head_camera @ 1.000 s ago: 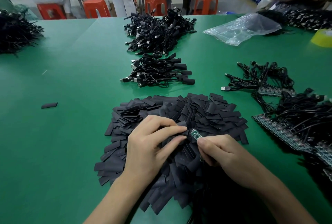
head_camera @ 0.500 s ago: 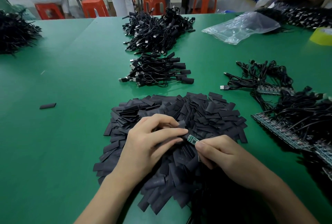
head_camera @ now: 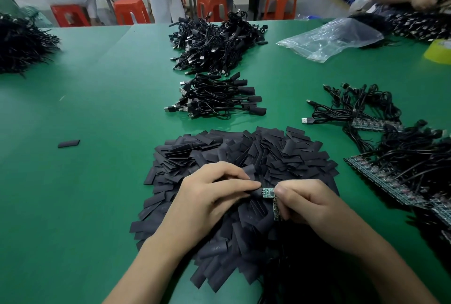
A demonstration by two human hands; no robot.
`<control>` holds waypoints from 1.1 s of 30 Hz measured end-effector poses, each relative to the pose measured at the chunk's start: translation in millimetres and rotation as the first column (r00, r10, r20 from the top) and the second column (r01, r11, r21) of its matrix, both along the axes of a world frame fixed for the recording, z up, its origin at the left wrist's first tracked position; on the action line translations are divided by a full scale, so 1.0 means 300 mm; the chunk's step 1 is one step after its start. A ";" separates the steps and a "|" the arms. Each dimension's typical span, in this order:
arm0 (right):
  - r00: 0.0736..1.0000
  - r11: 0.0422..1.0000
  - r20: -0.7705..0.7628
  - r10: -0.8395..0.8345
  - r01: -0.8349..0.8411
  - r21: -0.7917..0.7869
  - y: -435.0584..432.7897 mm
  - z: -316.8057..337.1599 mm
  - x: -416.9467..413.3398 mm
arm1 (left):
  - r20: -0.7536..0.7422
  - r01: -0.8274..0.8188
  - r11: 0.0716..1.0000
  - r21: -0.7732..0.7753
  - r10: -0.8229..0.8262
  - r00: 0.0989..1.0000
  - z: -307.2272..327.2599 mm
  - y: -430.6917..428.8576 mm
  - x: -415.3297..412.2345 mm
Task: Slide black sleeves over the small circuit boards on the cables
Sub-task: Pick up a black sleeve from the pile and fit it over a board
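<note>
table top [head_camera: 97, 194]: green, matt, smooth sheet
pile of sleeves [head_camera: 268, 155]: black, matt, thin flattened tubing, some pieces with faint pale print
sleeve [head_camera: 255, 193] at the circuit board: the same dull black, soft-looking
circuit board [head_camera: 268, 191]: green, slightly glossy, dotted with tiny bright metal parts
cables [head_camera: 214, 98]: black sheath, smooth, faint sheen
USB plugs [head_camera: 308, 120]: bare silvery metal, shiny
bag [head_camera: 332, 37]: clear plastic film, crinkled, glossy
stools [head_camera: 280, 3]: orange-red moulded plastic, glossy
</note>
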State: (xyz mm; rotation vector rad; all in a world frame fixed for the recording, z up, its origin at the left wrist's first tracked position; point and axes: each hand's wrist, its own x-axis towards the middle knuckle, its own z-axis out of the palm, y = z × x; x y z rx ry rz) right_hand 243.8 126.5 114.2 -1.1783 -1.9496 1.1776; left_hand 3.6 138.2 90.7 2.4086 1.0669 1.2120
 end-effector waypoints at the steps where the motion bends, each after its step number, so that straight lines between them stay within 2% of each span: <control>1: 1.000 1.000 -0.007 -0.021 0.021 0.005 0.000 -0.001 0.000 | 0.000 -0.001 1.000 0.004 0.001 1.000 -0.001 0.000 0.003; 11: 0.999 0.999 -0.011 -0.041 0.041 -0.025 -0.003 -0.005 -0.008 | 0.090 -0.077 0.991 -0.107 0.087 0.992 0.013 -0.016 0.025; 18: 1.000 1.000 0.012 -0.027 0.027 0.004 -0.002 -0.009 -0.010 | 0.116 -0.116 0.985 -0.125 0.131 0.985 0.018 -0.021 0.034; 28: 0.995 0.994 0.104 -0.001 -0.010 0.106 -0.010 -0.017 -0.022 | 0.033 -0.016 0.998 -0.059 0.018 0.999 -0.005 -0.027 0.040; 33: 0.998 0.997 -0.023 -0.055 0.056 0.057 -0.002 -0.005 -0.009 | 0.072 -0.081 0.996 -0.044 0.084 0.994 -0.006 -0.027 0.035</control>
